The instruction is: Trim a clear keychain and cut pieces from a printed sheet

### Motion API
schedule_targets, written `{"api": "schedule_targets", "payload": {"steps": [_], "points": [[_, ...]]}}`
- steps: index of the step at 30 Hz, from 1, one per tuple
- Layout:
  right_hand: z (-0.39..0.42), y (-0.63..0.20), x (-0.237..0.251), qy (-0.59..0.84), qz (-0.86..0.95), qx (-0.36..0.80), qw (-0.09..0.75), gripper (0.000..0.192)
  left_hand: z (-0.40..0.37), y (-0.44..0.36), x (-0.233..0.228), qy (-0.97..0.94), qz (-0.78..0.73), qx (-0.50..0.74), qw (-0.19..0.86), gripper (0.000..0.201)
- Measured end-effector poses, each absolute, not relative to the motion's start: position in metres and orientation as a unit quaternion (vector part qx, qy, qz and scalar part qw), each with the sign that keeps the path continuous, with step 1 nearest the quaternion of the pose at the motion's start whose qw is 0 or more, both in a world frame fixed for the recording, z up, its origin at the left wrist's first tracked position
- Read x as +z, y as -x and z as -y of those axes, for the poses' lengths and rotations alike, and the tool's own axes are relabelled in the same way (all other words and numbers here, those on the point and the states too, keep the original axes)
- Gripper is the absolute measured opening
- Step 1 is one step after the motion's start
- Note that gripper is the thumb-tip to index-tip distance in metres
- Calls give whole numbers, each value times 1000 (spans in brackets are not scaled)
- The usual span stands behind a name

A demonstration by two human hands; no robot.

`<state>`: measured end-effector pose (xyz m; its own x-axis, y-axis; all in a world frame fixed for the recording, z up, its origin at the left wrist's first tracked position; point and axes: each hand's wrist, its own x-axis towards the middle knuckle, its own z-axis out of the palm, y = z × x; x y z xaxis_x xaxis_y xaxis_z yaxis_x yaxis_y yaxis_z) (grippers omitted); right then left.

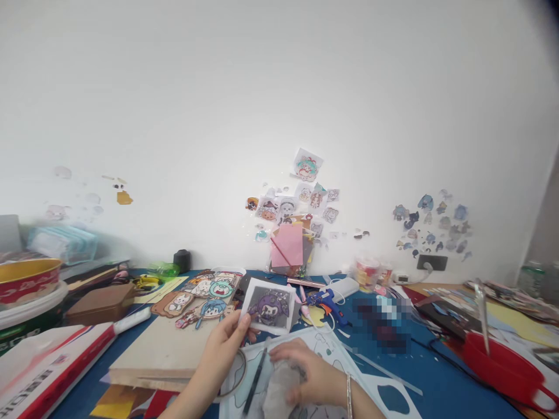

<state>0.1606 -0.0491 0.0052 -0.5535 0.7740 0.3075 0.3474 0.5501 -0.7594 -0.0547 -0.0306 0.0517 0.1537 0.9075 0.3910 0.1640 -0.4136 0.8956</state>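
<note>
My left hand (229,334) pinches the lower left corner of a white-framed card (268,306) bearing a purple cartoon character on a grey ground. It is held tilted above the table. My right hand (310,372), slightly blurred, curls over a grey crumpled, soft-looking bundle (276,391); its exact kind I cannot make out. Beneath both hands lies a pale sheet with printed outlines (327,346). A dark pen-like tool (256,378) rests between my hands, and beside my left wrist lies a roll of tape (236,378), partly covered by the arm.
Cartoon cutouts (209,297) lie on a wooden board (152,352) at left. A blue glue gun (327,302) sits behind the card. Further right is a red pan-like container (502,366) with a metal handle standing in it. A long white-and-red box (65,369) lies front left.
</note>
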Motion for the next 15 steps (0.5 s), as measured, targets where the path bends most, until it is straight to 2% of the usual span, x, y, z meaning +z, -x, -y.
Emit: {"api": "schedule_targets", "payload": {"steps": [2,3,5,7,9,12,15], "points": [[53,-160,6,308,876,300,217,80,31,56,55,-652,-408,524,366,38],[54,-160,6,311,885,288,193,85,31,57,57,-645,-412,526,370,38],[54,-161,6,335,878,278,200,81,33,57,59,-633,-421,527,380,38],[51,-162,5,353,848,305,252,65,35,56,61,-622,-428,532,382,39],[46,-165,4,382,783,350,343,54,38,56,63,-614,-432,543,377,39],[34,-170,0,475,630,359,499,60,40,56,65,-608,-430,552,375,38],[21,-176,-5,510,539,355,568,59,36,57,63,-617,-426,544,376,37]]}}
